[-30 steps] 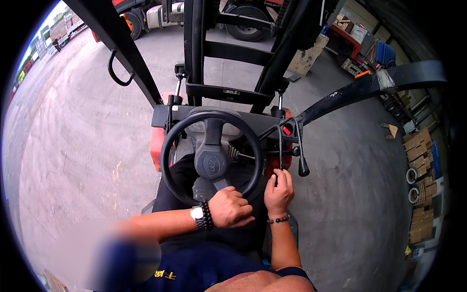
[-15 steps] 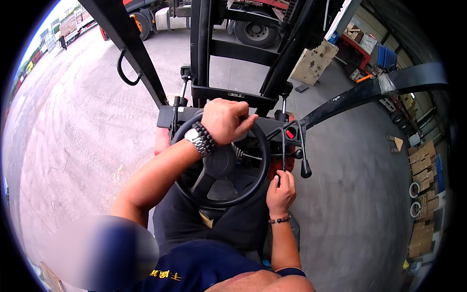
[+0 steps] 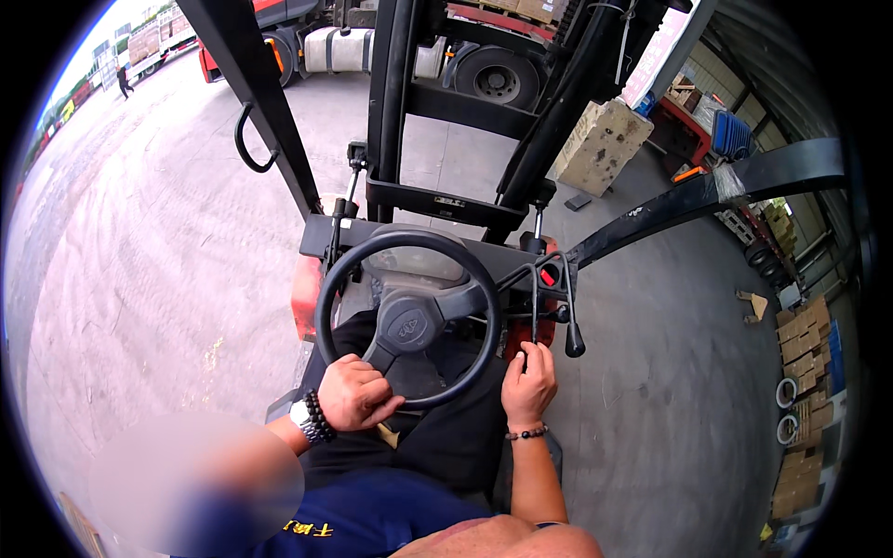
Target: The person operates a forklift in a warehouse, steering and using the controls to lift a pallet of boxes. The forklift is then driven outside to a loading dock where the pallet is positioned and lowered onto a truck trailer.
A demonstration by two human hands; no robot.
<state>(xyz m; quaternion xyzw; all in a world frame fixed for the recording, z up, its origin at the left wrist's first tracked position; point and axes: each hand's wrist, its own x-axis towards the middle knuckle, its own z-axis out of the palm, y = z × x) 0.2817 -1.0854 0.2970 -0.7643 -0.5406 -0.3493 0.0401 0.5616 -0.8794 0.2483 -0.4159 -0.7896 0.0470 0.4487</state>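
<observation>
Wheel, black and ring-shaped with a broad hub (image 3: 406,327), under the left hand (image 3: 356,392); slim dark metal lever (image 3: 535,314) at the right hand (image 3: 530,383)

The wheel lies directly in front of the person, above the dark-trousered legs (image 3: 453,423). From the left hand it spreads ahead and to the right. That hand is clenched, knuckles up, on the lower left arc of the rim, near where the lower left spoke runs out from the hub. Another spoke leaves the hub toward the upper right.

The relation that seems to count most is how the controls divide between the hands: the left is nearer the wheel and on it, while the right is just outside the rim's lower right side, apart from it and nearer the levers. The slim lever's long axis runs almost straight away from the person, roughly in line with the right forearm (image 3: 537,479), so its near end meets the right fingertips. They are gathered there and hide that end; whether they grip it or only rest against it cannot be told.

A second dark metal lever with a black rounded knob (image 3: 575,344) stands just to the right, its knob near the right fingers, with neither of the hands on it. Ahead of wheel and levers rises a black metal mast with a crossbar (image 3: 470,111).
</observation>
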